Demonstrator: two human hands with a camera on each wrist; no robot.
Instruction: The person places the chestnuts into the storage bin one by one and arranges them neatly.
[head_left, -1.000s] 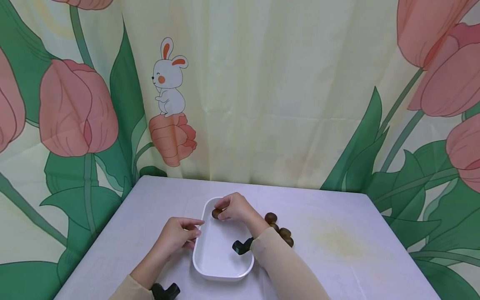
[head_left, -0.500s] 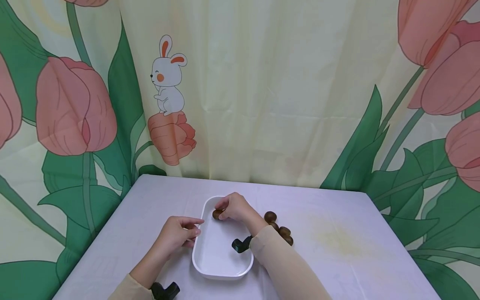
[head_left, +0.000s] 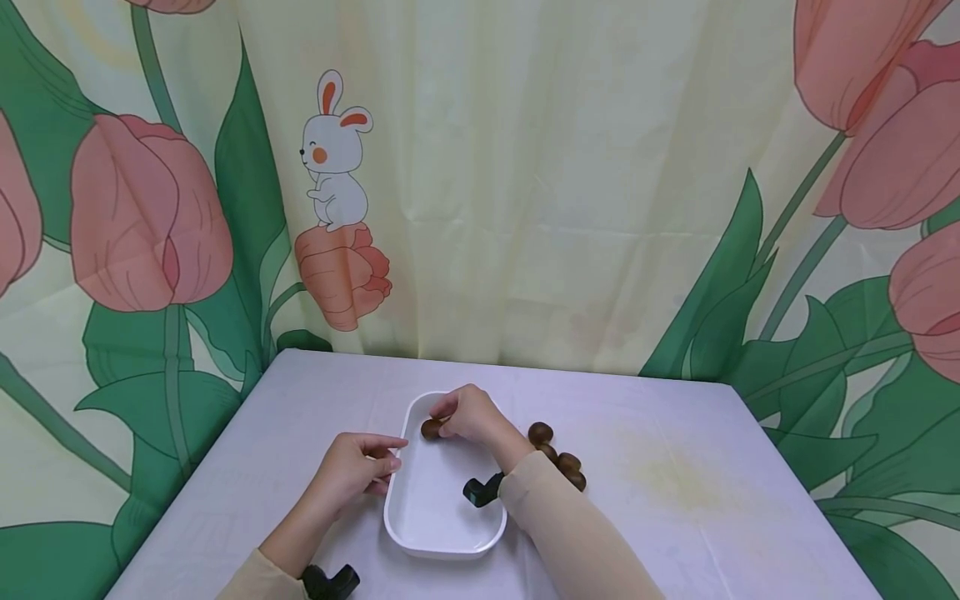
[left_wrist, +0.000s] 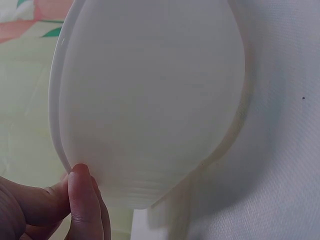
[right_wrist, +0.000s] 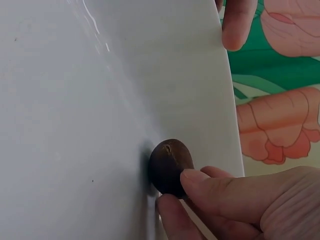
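A white rectangular tray point(head_left: 450, 508) with rounded corners stands on the table. My left hand point(head_left: 358, 468) is at its left side and holds the rim; in the left wrist view the fingertips point(left_wrist: 81, 187) pinch the tray's edge. Inside the tray, near its far left corner, my right hand point(head_left: 472, 414) has a dark brown chestnut point(head_left: 431, 429) between thumb and fingers. The right wrist view shows this chestnut point(right_wrist: 169, 165) against the tray's base and side wall, with a small pale crack on its upper end.
Several more chestnuts point(head_left: 568, 462) lie in a cluster on the white-covered table point(head_left: 675, 533), right of the tray and partly behind the right forearm. A curtain point(head_left: 525, 208) printed with tulips and a rabbit hangs behind the table.
The chestnut in my right hand has shifted very slightly to the left over the last half second. The left hand and the tray look unmoved.
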